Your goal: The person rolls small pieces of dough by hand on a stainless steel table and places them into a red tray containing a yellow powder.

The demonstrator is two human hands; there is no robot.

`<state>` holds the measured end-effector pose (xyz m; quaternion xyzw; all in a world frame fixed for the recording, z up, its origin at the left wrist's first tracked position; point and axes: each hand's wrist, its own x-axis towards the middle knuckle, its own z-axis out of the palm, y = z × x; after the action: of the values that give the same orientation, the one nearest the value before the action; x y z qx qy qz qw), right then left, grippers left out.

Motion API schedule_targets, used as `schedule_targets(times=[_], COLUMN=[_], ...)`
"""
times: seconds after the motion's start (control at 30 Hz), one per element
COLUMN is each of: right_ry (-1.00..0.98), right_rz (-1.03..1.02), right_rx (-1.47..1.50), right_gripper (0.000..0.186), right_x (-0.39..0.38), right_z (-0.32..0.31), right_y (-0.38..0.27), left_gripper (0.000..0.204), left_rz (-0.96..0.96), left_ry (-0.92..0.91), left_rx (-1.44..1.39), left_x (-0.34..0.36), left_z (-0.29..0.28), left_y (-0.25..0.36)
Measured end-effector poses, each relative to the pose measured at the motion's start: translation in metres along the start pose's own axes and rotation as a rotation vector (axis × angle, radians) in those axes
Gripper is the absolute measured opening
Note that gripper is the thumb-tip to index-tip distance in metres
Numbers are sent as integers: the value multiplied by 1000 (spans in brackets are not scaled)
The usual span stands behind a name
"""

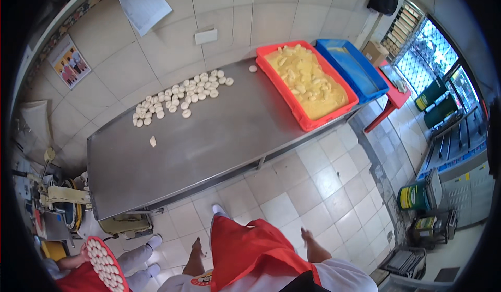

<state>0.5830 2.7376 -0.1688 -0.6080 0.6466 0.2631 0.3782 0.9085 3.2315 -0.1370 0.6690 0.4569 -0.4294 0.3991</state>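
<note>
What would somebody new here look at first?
Probably the big red tray full of yellow stuff, near the right end of the metal table, with a blue tray beside it. Next, the crowd of white dough balls along the table's wall side. Then the bright red apron at the bottom, between the empty left hand and right hand.

Bench (209, 141) along wall (222, 8); dough left, crates right.
Dough balls (180, 98) lie grouped at the rear left of the bench, a dough scrap (153, 141) in front. A lone ball (253, 69) sits left of the filled crate (290, 101) at the right end. A second crate (360, 73) stands just right of it; a small table (400, 98) is beyond.
</note>
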Motion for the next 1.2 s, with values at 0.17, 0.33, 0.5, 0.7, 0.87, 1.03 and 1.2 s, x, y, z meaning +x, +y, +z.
schedule_targets(times=[0.17,0.33,0.5,0.7,0.87,1.03,1.2], right_ry=[-10,-131,192,124,330,261,331], right_rz=[154,-126,-853,-1275,-1301,-1140,-1235], right_rx=[91,95,102,-157,-292,-141,-216], right_gripper=[90,74,63,48,52,60,58], right_x=[2,-7,-27,-44,4,1,-23], right_z=[-33,-69,-124,-181,-177,-163,-131], right_y=[49,-80,-268,-520,-730,-855,-897], left_gripper=[75,65,66,47,42,40,50], left_rz=[-21,31,309,735,1114,1300,1285], left_ry=[-238,-180,-471,-651,-113,280,513], left_rx=[-160,325,686,573,379,610,528], left_x=[-22,-3,-66,-199,-195,-188,-160], left_z=[39,69,154,184,234,267,306], left_y=[-5,68,212,339,453,542,630])
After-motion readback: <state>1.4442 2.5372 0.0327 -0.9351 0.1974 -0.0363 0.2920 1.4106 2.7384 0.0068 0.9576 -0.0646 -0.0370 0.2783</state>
